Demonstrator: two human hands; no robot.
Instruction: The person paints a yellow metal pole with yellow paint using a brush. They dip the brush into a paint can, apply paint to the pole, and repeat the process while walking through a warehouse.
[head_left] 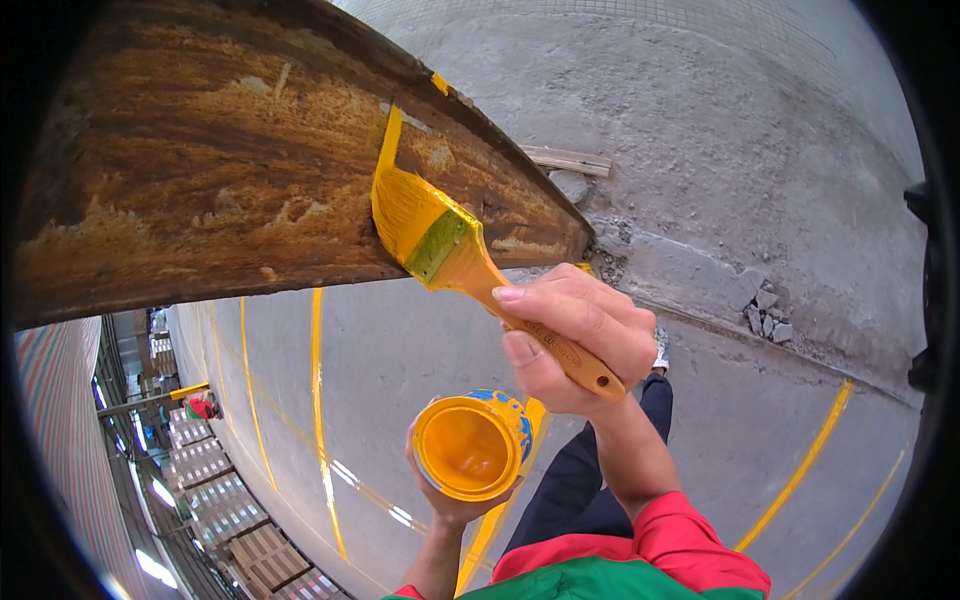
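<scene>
Hands [590, 325] [447, 502] apart, brush [441, 243] pinched, can [508, 406] cupped

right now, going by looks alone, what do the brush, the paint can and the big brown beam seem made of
Brush handle: likely wood, smooth, judging by its light-brown tone. Bristles: fibre unclear, hidden under wet-looking yellow paint. Paint can: probably thin metal, paint-smeared, judging by its narrow rim, though plastic is possible. Beam: likely steel, rough and dull, with patchy orange-brown that looks like rust.

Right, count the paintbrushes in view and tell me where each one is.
1: the flat paintbrush in the right hand, its yellow-coated bristles against the rusty metal beam. Others could be hidden among the distant stacked goods at left.
</scene>
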